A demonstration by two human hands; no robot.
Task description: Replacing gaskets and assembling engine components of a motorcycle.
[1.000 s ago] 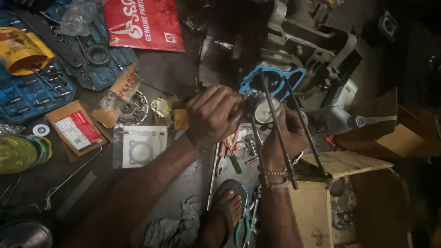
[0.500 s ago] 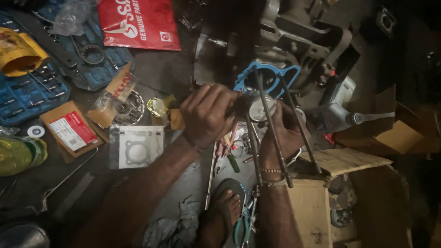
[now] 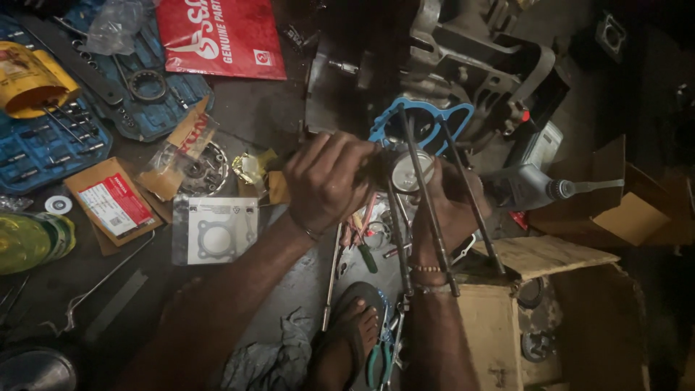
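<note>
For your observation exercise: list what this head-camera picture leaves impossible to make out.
- Head view: what the left hand grips; its own fingers cover it.
- Right hand: its palm, behind long metal studs.
- Round silver piston: its lower part, hidden between both hands.
- Dark grey engine casing: detail lost in shadow.

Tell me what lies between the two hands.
In the head view, a round silvery metal piston sits between the left hand and right hand, crossed by long dark steel studs.
</note>
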